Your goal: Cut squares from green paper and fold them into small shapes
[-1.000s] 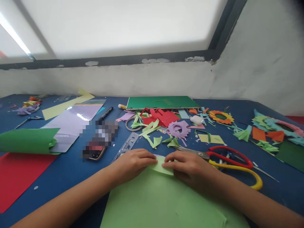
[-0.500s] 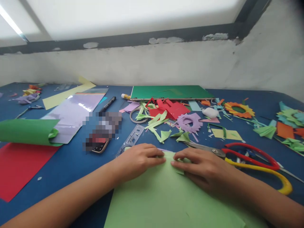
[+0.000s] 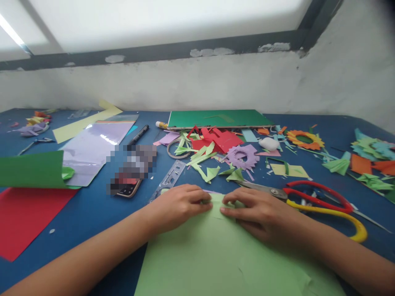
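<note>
"Blue fills the lower frame. What is it?"

"Tabletop (image 3: 86, 209), with a broad light green sheet (image 3: 222, 259) at bottom centre, its far edge reaching mid-frame."

"What has just changed on that sheet?"

"A second ago an overlapping edge showed plainly below the fingertips; now it is only a faint line. I'd judge the paper there lies flatter, so the handwork at that end has moved on a little."

"And the grip?"

"Right hand (image 3: 262, 209) and left hand (image 3: 182, 203), just right and left of centre, both look closed on the sheet's far end; the thumbs I can't make out. The rest of the sheet spreads below them, toward the bottom of the frame."

"Anything smaller?"

"Scissors (image 3: 282, 194) right of centre, beyond the right hand; a clear ruler (image 3: 169, 179) beyond the left; and, smallest, a bit of pale green paper (image 3: 217, 207) showing between the fingertips."
</note>
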`<state>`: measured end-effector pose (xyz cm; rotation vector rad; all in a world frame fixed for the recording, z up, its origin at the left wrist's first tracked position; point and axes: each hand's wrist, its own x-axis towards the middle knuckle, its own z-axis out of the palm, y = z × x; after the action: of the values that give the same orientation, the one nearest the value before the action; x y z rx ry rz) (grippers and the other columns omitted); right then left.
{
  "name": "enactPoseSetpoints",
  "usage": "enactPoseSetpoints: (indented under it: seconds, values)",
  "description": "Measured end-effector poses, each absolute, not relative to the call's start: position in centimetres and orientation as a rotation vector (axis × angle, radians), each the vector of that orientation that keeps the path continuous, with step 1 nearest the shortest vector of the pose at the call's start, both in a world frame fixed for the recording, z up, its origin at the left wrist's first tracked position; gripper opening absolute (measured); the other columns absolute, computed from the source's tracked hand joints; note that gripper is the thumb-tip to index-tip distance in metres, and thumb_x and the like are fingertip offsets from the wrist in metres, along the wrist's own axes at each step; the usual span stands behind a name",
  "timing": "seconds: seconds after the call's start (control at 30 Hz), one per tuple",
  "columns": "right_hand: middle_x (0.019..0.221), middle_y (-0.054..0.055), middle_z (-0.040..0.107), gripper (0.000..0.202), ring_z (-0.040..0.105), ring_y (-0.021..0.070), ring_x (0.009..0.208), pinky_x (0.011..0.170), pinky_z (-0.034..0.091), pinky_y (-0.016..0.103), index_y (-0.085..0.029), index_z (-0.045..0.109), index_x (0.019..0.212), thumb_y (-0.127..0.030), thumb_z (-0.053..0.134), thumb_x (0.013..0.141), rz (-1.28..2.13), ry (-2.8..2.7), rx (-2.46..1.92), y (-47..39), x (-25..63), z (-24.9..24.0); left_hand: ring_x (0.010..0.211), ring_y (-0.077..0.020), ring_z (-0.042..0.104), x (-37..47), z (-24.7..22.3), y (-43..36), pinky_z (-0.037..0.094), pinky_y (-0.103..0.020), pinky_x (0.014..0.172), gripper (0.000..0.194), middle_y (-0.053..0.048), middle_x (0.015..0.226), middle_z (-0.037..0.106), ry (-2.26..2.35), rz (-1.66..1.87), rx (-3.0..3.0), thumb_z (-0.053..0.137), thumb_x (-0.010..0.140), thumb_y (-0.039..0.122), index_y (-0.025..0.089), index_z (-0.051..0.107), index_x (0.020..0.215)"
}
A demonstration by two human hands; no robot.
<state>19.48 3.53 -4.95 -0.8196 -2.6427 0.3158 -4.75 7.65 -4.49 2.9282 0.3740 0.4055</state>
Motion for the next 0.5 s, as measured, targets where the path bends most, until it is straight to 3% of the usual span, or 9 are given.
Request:
enactPoseSetpoints:
  seconds: [0.2, 0.5]
  values:
    - [0.106, 0.01, 0.06, 0.031, 0.056, 0.0199, 0.094, 0.08, 0.047, 0.035, -0.021, 0.062, 0.109, -0.011, 0.044, 0.086, 0.352, -2.646, -0.832, 3.58, 19.57, -4.96, 0.094, -0.0207, 0.058, -4.56, -4.81, 7.1, 0.047, -0.034, 0.083, 0.027, -0.01, 0.106, 0.063, 0.474, 0.508, 2.86, 0.045, 0.083, 0.011, 0.014, 0.062, 0.103]
    - [0.113, 0.011, 0.059, 0.04, 0.055, 0.0217, 0.099, 0.085, 0.046, 0.038, -0.019, 0.06, 0.114, -0.008, 0.044, 0.079, 0.316, -2.723, -0.807, 3.54, 19.63, -4.28, 0.093, -0.0201, 0.058, -4.24, -4.38, 7.04, 0.047, -0.033, 0.081, 0.023, -0.008, 0.108, 0.063, 0.434, 0.423, 2.911, 0.043, 0.088, 0.017, 0.015, 0.062, 0.102]
